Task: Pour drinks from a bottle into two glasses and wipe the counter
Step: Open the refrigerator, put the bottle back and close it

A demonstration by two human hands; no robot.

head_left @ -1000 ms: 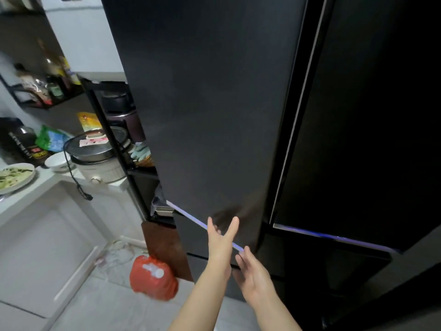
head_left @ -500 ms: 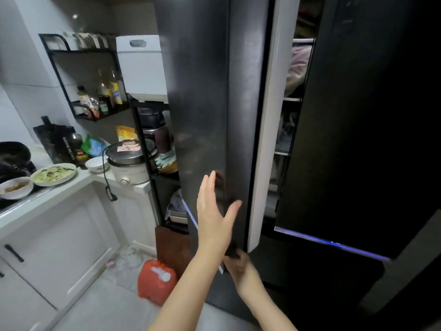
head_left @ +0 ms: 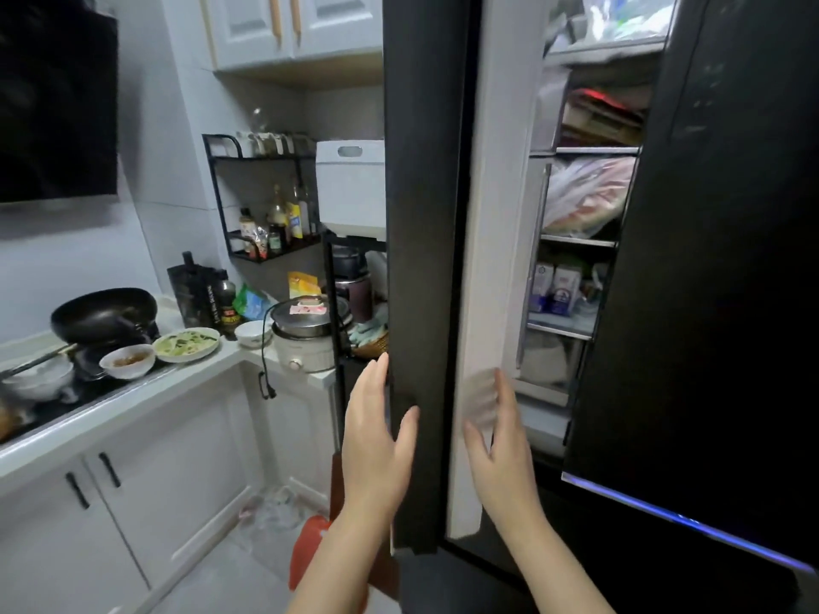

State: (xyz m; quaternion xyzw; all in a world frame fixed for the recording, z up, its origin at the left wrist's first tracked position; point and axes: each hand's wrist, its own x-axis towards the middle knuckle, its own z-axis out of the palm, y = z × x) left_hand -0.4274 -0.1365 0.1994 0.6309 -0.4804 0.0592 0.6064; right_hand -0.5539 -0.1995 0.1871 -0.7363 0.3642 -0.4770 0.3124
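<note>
Door point(head_left: 425, 259) swung wider since earlier; shelves point(head_left: 576, 241) exposed. Left hand point(head_left: 376, 440) flat on door, right hand point(head_left: 496, 440) now raised, fingers spread.

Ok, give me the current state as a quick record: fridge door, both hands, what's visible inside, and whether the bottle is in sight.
fridge door: left door swung open, edge toward camera
left hand: open, fingers straight, on the door's outer face
right hand: open, by the door's white inner edge, blurred
inside: shelves with bagged food and cartons
bottle: none identifiable
glasses: none seen
</note>
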